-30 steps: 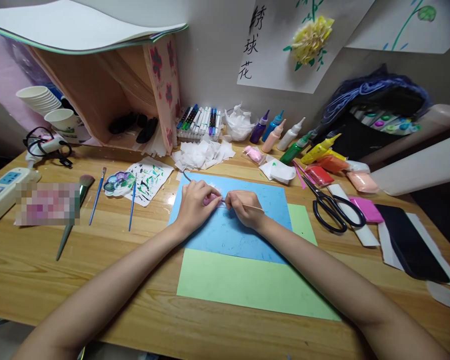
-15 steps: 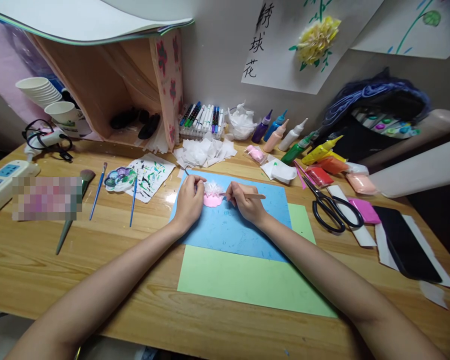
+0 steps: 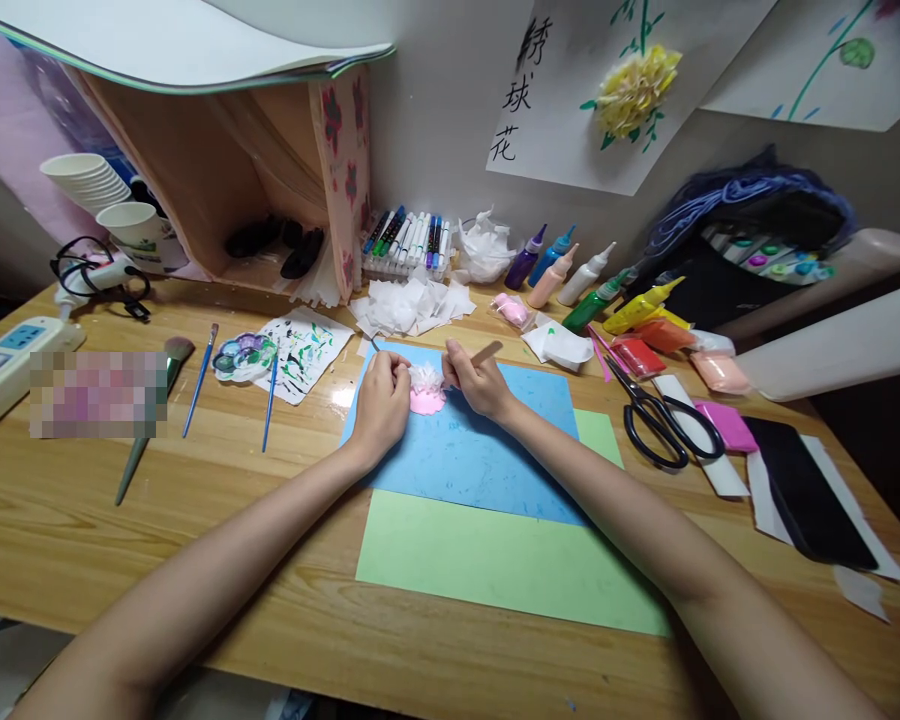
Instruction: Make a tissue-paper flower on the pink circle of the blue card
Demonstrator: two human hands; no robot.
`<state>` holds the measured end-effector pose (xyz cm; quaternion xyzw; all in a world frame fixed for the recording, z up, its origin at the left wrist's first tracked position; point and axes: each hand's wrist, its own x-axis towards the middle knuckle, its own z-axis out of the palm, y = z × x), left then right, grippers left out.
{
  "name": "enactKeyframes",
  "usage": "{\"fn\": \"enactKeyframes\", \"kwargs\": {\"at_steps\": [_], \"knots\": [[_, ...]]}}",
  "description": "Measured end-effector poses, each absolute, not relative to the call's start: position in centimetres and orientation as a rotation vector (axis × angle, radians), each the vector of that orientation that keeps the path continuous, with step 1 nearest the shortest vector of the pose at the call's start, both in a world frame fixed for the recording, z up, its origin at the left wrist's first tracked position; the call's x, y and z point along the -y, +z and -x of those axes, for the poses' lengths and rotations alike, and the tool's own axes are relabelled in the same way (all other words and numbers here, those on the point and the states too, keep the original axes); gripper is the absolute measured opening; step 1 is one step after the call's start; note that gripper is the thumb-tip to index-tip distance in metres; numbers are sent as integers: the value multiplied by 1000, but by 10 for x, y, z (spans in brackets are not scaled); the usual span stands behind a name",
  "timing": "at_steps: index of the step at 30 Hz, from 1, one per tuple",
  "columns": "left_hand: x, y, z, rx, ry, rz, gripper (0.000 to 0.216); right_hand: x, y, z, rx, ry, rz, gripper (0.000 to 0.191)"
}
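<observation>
A small tissue-paper flower (image 3: pixel 424 377), white above with a pink piece (image 3: pixel 427 401) at its base, lies on the blue sheet (image 3: pixel 457 455). At its left edge my left hand (image 3: pixel 379 400) is closed, its fingertips pinched against the flower; whatever they hold is hidden. A thin dark tip (image 3: pixel 375 344) shows behind that hand, and I cannot tell whether it is held. On the flower's right my right hand (image 3: pixel 478 382) is closed on a flat wooden craft stick (image 3: pixel 487 352), whose rear end points up and right.
Beneath the blue sheet lies a green sheet (image 3: pixel 495 570). Black-handled scissors (image 3: pixel 656 425) and a phone (image 3: pixel 814 490) are at the right. Glue bottles (image 3: pixel 551 275), tissue scraps (image 3: pixel 412 303) and markers (image 3: pixel 409 240) stand behind; paintbrushes (image 3: pixel 199 385) and a palette (image 3: pixel 246 357) lie left.
My right hand has lifted slightly and turned, tilting the craft stick more steeply. My left hand stays beside the flower. The whole view has shifted a little.
</observation>
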<state>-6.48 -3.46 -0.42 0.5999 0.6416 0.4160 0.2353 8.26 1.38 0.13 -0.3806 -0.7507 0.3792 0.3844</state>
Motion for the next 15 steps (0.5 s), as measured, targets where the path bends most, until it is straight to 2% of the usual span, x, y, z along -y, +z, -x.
{"fn": "enactKeyframes", "kwargs": {"at_steps": [5, 15], "knots": [[34, -4, 64, -1768, 1137, -1636, 12, -4, -7, -92, 1738, 932, 937, 58], [35, -4, 64, -1769, 1128, -1646, 13, -3, -10, -91, 1950, 775, 903, 56]]}}
